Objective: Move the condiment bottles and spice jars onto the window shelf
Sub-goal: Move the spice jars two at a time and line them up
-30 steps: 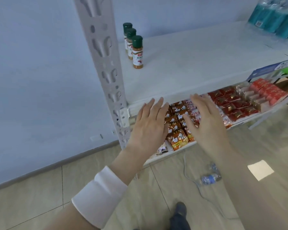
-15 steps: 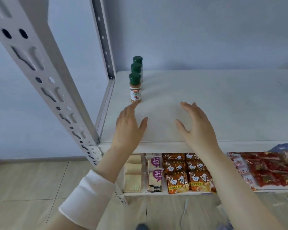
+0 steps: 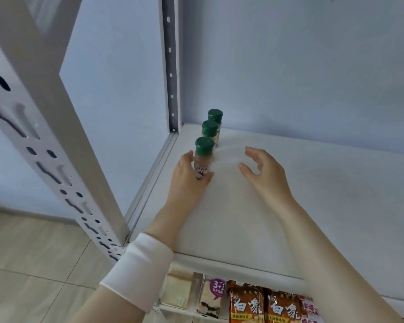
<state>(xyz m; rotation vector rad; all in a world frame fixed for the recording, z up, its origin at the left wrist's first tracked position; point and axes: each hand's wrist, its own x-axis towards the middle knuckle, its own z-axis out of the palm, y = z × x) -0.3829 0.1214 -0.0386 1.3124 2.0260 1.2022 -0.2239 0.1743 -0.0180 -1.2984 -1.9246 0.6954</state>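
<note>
**Front Spice Jar Gripped on the White Shelf**

Three spice jars are counted on the white shelf (image 3: 313, 194), lined up in a row near its back left corner, beside the rear upright (image 3: 172, 66). Each is a slim, clear cylinder closed by a round dark green cap. The front spice jar (image 3: 203, 160) is filled with orange-brown powder and carries a white label with a red chilli mark; its writing cannot be read. It is gripped by the left hand (image 3: 187, 183), whose fingers (image 3: 187, 159) are curled round its left side while the thumb is pressed against its lower right. The middle jar (image 3: 210, 131) and the back jar (image 3: 215, 116) stand untouched behind it.

The right hand (image 3: 264, 173) is held over the shelf to the right of the jars, its fingers spread and loosely bent, with nothing pinched. A white cuff (image 3: 135, 271) is worn on the left forearm. The shelf surface is matt and smooth, and the front upright (image 3: 44, 136) is pale perforated metal. On the tier below, two orange noodle packets (image 3: 246, 306) printed "白象" are seen.
</note>
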